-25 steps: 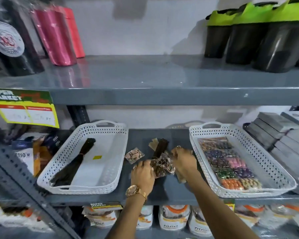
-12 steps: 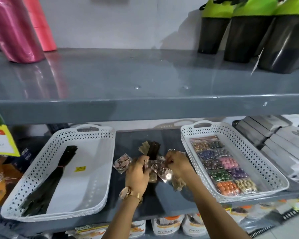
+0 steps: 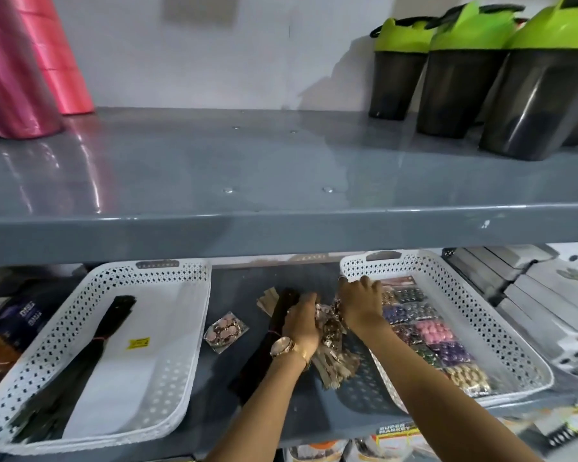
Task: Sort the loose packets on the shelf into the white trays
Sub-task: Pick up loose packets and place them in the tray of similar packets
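Since half a second earlier the right hand [image 3: 361, 303] had left the shared bundle and reached up to the near-left rim of the right white perforated plastic tray [image 3: 501, 328]; whether its grip held anything couldn't be told. The left hand [image 3: 301, 323] stayed closed on the clump of crinkly clear packets of small metal pieces [image 3: 329, 325], between the trays on the grey metal shelf [image 3: 274, 405]. One loose packet of pink-and-gold rings [image 3: 226, 331] lay just left, untouched. The left white perforated tray [image 3: 167, 371] held only a long black bundle [image 3: 90, 355]. Sorting looked barely under way; probably the right tray was next.
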A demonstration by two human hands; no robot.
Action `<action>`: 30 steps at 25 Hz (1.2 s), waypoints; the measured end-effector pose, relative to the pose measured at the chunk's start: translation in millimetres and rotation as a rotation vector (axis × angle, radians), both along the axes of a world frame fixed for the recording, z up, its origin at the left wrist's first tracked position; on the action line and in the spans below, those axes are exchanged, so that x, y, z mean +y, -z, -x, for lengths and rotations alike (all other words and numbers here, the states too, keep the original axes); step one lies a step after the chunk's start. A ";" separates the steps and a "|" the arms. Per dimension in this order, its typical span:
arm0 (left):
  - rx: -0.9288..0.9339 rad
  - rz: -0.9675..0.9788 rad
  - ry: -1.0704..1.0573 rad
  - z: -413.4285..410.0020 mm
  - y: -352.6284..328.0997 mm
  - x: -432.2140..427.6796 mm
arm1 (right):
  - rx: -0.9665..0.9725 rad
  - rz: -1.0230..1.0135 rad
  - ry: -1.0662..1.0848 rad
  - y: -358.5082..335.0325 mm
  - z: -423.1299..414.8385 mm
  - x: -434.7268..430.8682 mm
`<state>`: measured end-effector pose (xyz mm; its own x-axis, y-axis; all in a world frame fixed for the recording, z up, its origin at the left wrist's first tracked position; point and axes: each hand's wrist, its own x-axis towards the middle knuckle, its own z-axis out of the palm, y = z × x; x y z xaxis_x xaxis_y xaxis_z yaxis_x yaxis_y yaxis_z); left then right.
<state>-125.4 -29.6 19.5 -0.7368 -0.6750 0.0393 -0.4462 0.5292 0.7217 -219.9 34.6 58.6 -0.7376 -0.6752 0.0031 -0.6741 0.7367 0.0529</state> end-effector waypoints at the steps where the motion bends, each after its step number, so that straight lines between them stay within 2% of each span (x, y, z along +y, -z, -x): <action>1: 0.007 0.112 -0.001 -7.3 0.7 -3.5 | 0.076 -0.043 -0.041 2.8 -0.1 -0.3; 3: -0.041 0.295 -0.068 -27.9 3.8 -21.5 | 0.181 -0.017 -0.117 5.8 -5.8 -3.2; 4: -0.147 0.314 -0.124 -39.6 4.9 -34.5 | 0.170 0.027 -0.148 7.3 -11.8 -5.5; 7: -0.561 0.201 -0.241 -68.3 3.7 -65.2 | -0.061 0.054 -0.144 16.6 -41.3 -9.0; 9: -0.682 0.223 -0.207 -72.6 4.4 -71.1 | -0.227 0.038 -0.098 31.6 -62.9 -4.4; 12: -0.668 0.310 -0.229 -67.8 -0.1 -69.0 | -0.285 0.029 -0.080 50.9 -79.9 6.9; 15: -0.496 0.371 -0.302 -60.4 -12.9 -64.8 | -0.268 0.062 -0.011 56.3 -77.5 14.4; 18: -0.135 0.277 -0.121 -30.6 -21.5 -48.2 | -0.271 0.071 -0.012 59.7 -76.1 19.5; 20: -0.039 0.161 0.049 -4.3 -25.0 -26.7 | -0.276 0.078 -0.023 63.8 -81.6 22.2; 22: -0.087 0.079 0.174 15.4 -24.7 -7.9 | -0.286 0.092 -0.016 66.6 -88.7 25.1; 24: -0.128 0.060 0.210 21.7 -18.6 -1.3 | -0.286 0.082 0.000 68.2 -94.5 28.0; 27: -0.101 0.231 -0.001 -1.8 -12.2 -16.7 | -0.226 0.101 0.035 64.2 -96.1 29.9; 28: -0.160 0.244 -0.101 -16.4 -9.8 -25.6 | -0.202 0.105 0.042 61.7 -96.2 28.8; 30: -0.403 0.160 -0.194 -48.0 -5.4 -40.0 | -0.183 0.106 0.043 56.3 -97.4 23.4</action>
<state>-77.4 -69.5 24.9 -0.5758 -0.8103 -0.1086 -0.7753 0.4991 0.3870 -122.5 58.0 2.3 -0.7606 -0.6461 -0.0644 -0.6331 0.7600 -0.1473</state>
